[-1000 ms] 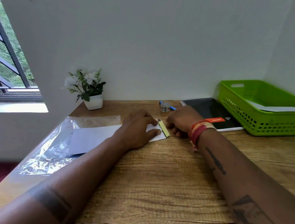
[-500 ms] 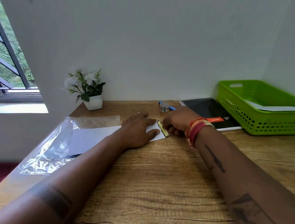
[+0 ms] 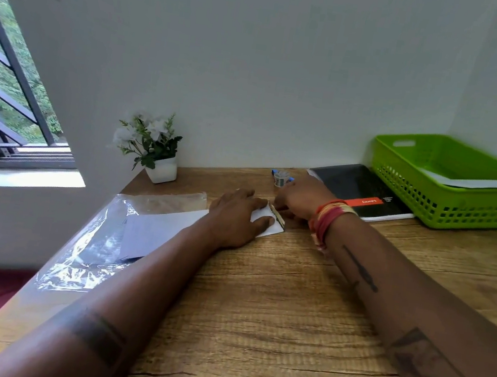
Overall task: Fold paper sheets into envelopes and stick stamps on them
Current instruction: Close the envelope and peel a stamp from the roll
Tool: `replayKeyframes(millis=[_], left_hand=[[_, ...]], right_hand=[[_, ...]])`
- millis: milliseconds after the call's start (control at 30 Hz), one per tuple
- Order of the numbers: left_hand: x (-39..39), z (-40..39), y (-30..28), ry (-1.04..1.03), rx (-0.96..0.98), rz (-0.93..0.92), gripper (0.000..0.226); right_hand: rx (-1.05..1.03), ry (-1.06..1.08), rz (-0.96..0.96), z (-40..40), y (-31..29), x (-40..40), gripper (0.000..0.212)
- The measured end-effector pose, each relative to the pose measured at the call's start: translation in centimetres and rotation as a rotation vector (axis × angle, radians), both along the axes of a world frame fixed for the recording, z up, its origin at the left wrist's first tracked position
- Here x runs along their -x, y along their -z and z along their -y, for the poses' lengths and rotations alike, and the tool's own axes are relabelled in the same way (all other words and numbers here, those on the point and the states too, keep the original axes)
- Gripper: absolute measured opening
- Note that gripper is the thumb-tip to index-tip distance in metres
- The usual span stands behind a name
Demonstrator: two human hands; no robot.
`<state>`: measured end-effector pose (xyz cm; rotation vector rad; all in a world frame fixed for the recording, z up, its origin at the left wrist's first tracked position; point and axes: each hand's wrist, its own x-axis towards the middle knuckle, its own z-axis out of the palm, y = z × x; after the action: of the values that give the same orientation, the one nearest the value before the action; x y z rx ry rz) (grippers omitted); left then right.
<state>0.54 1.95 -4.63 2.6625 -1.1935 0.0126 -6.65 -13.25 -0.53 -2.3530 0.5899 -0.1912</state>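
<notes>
Left hand (image 3: 238,215) flat on a white folded envelope (image 3: 264,222) on the wooden worktop (image 3: 272,303), fingers straight and slightly spread, right hand (image 3: 301,197) at the envelope's far edge by a yellow-green stamp strip (image 3: 278,216), finger grip hidden, green basket (image 3: 450,197) well apart

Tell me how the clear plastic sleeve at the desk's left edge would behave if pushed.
The clear plastic sleeve looks crinkled and thin, so it is probably floppy and light. Its glossy surface suggests it would slide easily on the wooden desk.
</notes>
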Motion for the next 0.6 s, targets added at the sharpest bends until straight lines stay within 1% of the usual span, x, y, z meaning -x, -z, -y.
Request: replayKeyframes(millis=[67,133,233,367,433,533,600], left_hand=[[0.0,0.0,0.0,0.003,0.002,0.007,0.06],[0.0,0.0,0.0,0.001,-0.002,0.008,0.06],[-0.1,0.0,0.1,0.001,-0.003,0.013,0.059],[0.2,0.0,0.3,0.007,0.016,0.032,0.057],[0.3,-0.1,0.4,-0.003,0.057,0.034,0.055],[0.4,-0.4,0.3,0.002,0.134,0.031,0.047],[0.5,-0.5,0.2,0.019,0.126,0.036,0.045]], right_hand=[[-0.067,0.0,0.037,0.2,0.3,0.0,0.031],[-0.067,-0.017,0.047,0.3,0.6,0.0,0.034],[0.006,-0.061,0.072,0.4,0.5,0.3,0.029],[-0.012,-0.078,0.159,0.7,1.0,0.4,0.02],[0.006,-0.107,0.148,0.7,1.1,0.3,0.019],[0.021,-0.117,0.113,0.8,0.8,0.2,0.024],[0.002,-0.112,0.112,1.2,0.8,0.2,0.026]])
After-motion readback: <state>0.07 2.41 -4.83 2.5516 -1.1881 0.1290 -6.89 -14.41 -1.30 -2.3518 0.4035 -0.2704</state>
